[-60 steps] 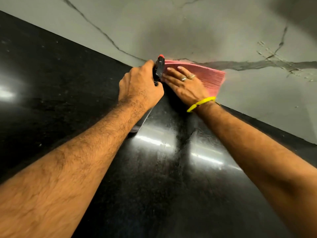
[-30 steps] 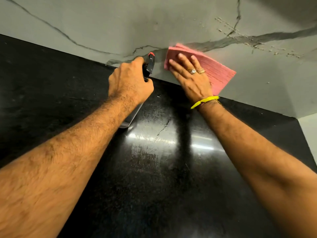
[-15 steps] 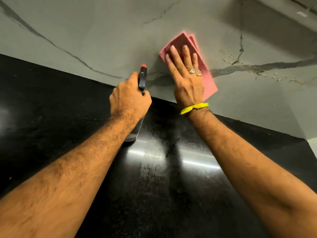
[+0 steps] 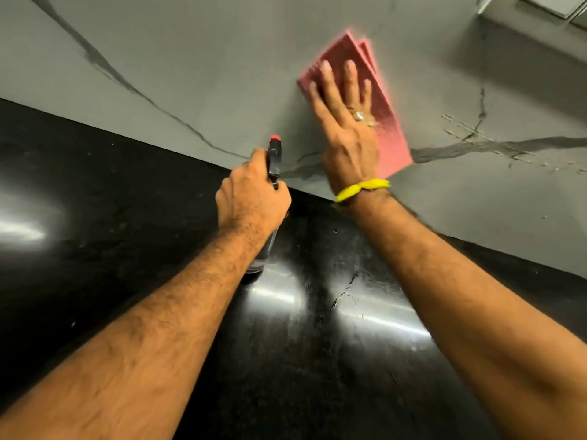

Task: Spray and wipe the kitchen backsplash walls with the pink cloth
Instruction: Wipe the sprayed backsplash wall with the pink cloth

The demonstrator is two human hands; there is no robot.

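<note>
Right hand spread flat, pressing pink cloth on grey backsplash wall, left hand gripping spray bottle over black counter

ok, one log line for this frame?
left hand: grips spray bottle | right hand: presses pink cloth flat on backsplash

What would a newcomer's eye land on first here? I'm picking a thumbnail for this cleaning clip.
First the pink cloth, pressed flat against the grey veined backsplash wall by the right hand with straight fingers, upper middle of the view. Next the bright yellow wristband just below it. Then the left hand gripping a spray bottle with a red tip, over the glossy black countertop.
</note>
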